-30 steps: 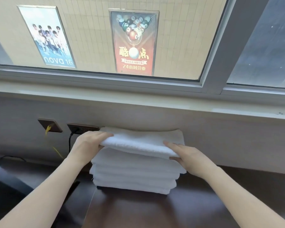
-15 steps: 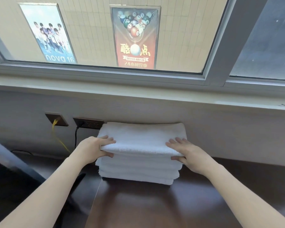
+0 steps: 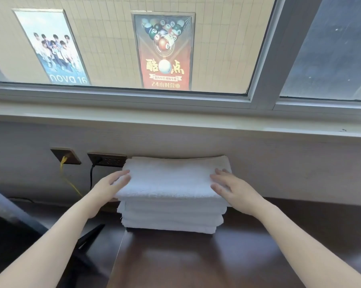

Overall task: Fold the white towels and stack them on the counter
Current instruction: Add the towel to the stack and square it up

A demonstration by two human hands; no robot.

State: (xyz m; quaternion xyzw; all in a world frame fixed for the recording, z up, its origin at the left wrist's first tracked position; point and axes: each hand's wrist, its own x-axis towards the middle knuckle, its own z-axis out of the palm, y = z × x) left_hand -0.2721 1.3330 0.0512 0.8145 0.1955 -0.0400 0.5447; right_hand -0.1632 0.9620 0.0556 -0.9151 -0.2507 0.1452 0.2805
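A stack of several folded white towels (image 3: 171, 217) stands on the dark wooden counter (image 3: 196, 260), pushed against the wall under the window. The top towel (image 3: 171, 179) lies flat and squared on the pile. My left hand (image 3: 113, 183) rests on its left edge with fingers spread, thumb underneath the edge. My right hand (image 3: 231, 188) lies flat on its right edge, fingers apart. Neither hand grips the towel.
Two wall sockets (image 3: 106, 160) sit left of the stack, with a yellow cable (image 3: 68, 179) and a black cable (image 3: 91, 175) hanging down. A window sill (image 3: 237, 125) runs above. The counter's left edge (image 3: 118, 256) drops off beside a dark gap.
The top towel came down onto the pile and was pushed back against the wall. Both hands went from pinching its ends to lying flat on them.
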